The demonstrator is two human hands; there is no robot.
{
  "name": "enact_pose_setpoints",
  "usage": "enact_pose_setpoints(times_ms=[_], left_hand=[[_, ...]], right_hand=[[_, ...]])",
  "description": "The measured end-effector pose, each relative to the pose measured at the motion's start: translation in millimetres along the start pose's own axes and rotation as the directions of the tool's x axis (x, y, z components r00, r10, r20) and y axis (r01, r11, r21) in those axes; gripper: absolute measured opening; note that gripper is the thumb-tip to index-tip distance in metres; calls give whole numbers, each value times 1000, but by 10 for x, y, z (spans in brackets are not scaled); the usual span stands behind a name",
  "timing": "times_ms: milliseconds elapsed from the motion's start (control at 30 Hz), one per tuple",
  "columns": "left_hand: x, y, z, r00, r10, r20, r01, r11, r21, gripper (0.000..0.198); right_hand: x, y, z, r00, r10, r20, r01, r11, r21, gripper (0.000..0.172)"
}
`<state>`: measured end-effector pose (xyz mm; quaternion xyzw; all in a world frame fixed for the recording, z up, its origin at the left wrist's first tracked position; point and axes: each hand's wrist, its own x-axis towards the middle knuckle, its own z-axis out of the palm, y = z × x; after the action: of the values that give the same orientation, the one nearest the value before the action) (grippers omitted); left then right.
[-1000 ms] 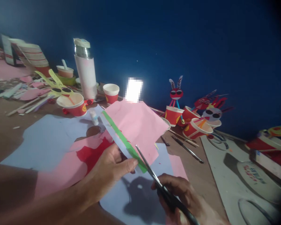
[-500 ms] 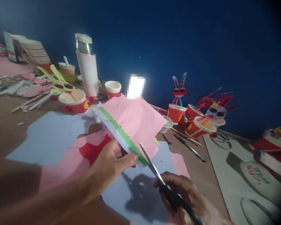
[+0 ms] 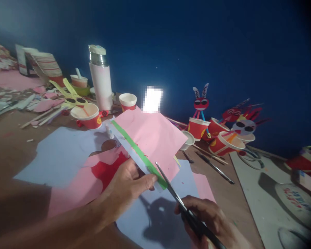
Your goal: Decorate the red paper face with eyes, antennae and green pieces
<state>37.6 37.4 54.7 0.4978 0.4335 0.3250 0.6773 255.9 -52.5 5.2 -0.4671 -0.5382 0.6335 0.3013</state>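
My left hand (image 3: pixel 126 188) comes in from the lower left and pinches a sheet of pink paper (image 3: pixel 150 141) between thumb and fingers. A green strip (image 3: pixel 137 150) runs along a pale blue band (image 3: pixel 126 148) at that sheet's edge. My right hand (image 3: pixel 204 221) grips black-handled scissors (image 3: pixel 181 204). Their slim metal blades point up-left and lie against the lower end of the green strip. I cannot tell whether paper sits between the blades.
Pale blue and pink paper sheets (image 3: pixel 59 159) cover the wooden table (image 3: pixel 15 148). Red paper cups, a white thermos (image 3: pixel 101 86), paper-cup figures (image 3: pixel 200 114) and thin tools stand along the blue wall. A white board (image 3: pixel 259 204) lies at right.
The whole scene has shifted slightly right and down in view. My hands, the paper and the scissors keep about the same relation to each other.
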Motion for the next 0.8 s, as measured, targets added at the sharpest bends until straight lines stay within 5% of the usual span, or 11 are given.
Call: enact_pose_setpoints(times_ms=[533, 800], left_hand=[[23, -39, -27, 999, 5, 38, 0, 994, -110, 15], [23, -79, -32, 998, -2, 60, 7, 996, -87, 11]], right_hand=[[54, -161, 42, 976, 192, -99, -182, 978, 102, 66], [38, -97, 45, 965, 219, -142, -204, 973, 109, 55]])
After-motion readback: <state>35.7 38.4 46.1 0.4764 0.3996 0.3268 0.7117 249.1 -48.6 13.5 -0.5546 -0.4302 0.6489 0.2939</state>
